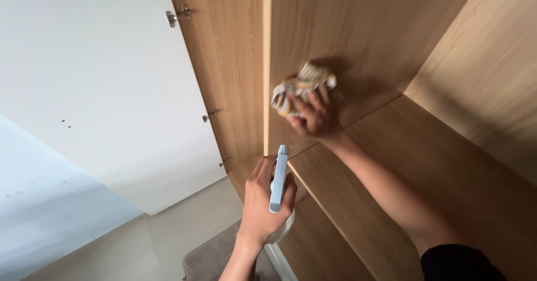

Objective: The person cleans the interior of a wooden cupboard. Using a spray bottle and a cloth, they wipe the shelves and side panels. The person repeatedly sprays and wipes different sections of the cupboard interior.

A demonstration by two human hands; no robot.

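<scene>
While pressed flat to the wooden cabinet back panel (358,29) — right hand (316,113) clutching crumpled white-and-yellow cloth (302,85), up and ahead; left hand (263,202) nearer, gripping pale blue spray bottle (278,180) — nozzle upward.

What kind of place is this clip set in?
Probably a room at home, inside an open built-in wooden wardrobe: bare shelf, white hinged door. The right hand presses a cloth to the panel; the left hand holds a spray bottle.

We look through one head-worn camera, tilted and close, facing into the wooden wardrobe (391,163) past our own forearms, with its open white door (100,79) at left.
</scene>
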